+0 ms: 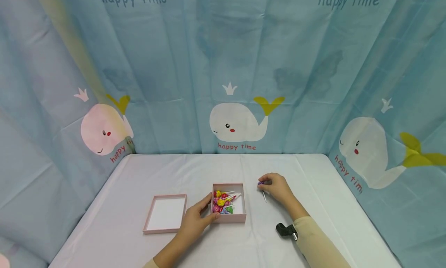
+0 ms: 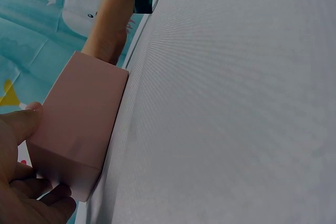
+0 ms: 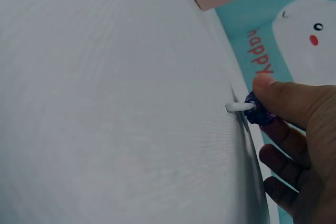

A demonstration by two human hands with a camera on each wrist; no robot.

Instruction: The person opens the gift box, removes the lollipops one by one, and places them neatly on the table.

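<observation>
A pink box [image 1: 228,218] stands in the middle of the table with several wrapped lollipops [image 1: 223,202] inside, mostly towards its left. My left hand [image 1: 194,218] holds the box at its left front corner, thumb on the near side and fingers along the left wall, as the left wrist view also shows on the box [image 2: 79,114]. To the right of the box, my right hand [image 1: 277,187] pinches a purple-wrapped lollipop [image 3: 258,113] by its head between thumb and forefinger. Its white stick [image 1: 264,197] points down towards the table.
A shallow pink box lid [image 1: 165,213] lies left of the box, its white inside facing up. A black device [image 1: 286,229] is at the right sleeve's cuff. Blue curtains [image 1: 188,66] with whale prints border the back and sides of the white-covered table [image 1: 278,163].
</observation>
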